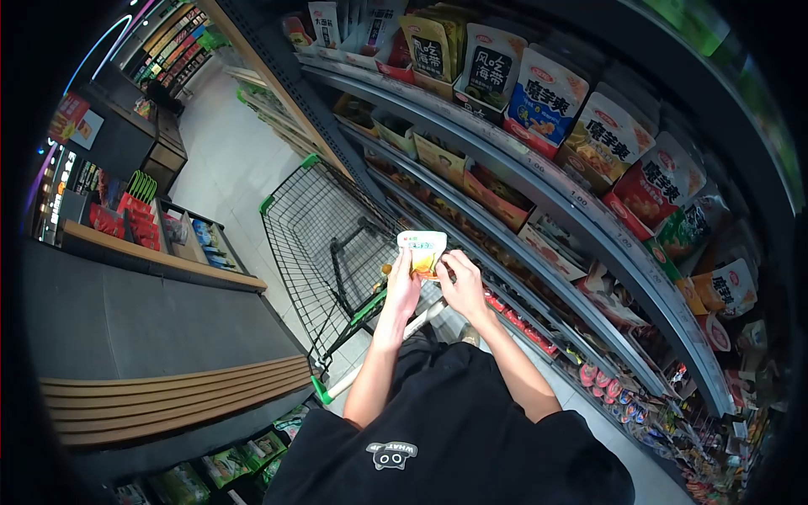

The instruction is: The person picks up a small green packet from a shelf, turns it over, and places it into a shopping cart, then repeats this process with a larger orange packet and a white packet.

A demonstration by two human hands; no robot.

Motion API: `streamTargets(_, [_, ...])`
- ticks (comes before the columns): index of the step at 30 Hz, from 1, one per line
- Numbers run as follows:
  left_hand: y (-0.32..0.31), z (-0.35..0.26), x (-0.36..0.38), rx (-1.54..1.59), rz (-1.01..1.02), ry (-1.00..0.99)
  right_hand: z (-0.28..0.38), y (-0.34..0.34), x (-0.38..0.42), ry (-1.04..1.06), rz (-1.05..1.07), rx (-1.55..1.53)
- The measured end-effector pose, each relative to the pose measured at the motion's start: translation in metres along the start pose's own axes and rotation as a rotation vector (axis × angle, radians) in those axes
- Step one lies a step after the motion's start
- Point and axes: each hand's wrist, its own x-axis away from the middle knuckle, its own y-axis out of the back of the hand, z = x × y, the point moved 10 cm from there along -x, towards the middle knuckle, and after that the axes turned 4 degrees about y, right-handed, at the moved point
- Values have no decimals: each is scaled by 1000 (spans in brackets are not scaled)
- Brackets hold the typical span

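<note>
A small white snack packet (427,244) with a yellow and orange lower part is held up in front of my body. My left hand (406,282) grips it along its left side, thumb on the front. My right hand (462,284) has its fingers curled at the packet's lower right edge. The small print on the packet is too small to read. Just beyond and to the left of my hands stands a wire shopping cart (295,220) with green corners. Its pale handle (341,385) runs below my left forearm.
Curved shelves (505,139) of snack packets rise close on my right, with small goods hanging lower down. A grey counter (168,311) with wooden slats stands on the left. Bagged goods (227,465) lie at lower left. The tiled aisle (220,139) runs ahead past the cart.
</note>
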Motion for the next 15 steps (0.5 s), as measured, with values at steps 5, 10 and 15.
streamTargets(5, [-19, -2, 10, -134, 22, 44, -77, -43, 19, -261, -42, -629])
streamTargets(10, [-23, 1, 18, -305, -87, 89, -51, -44, 23, -415, 43, -889])
streamTargets(15, [-17, 6, 17, -360, -13, 52, -60, -44, 27, -395, 54, -716])
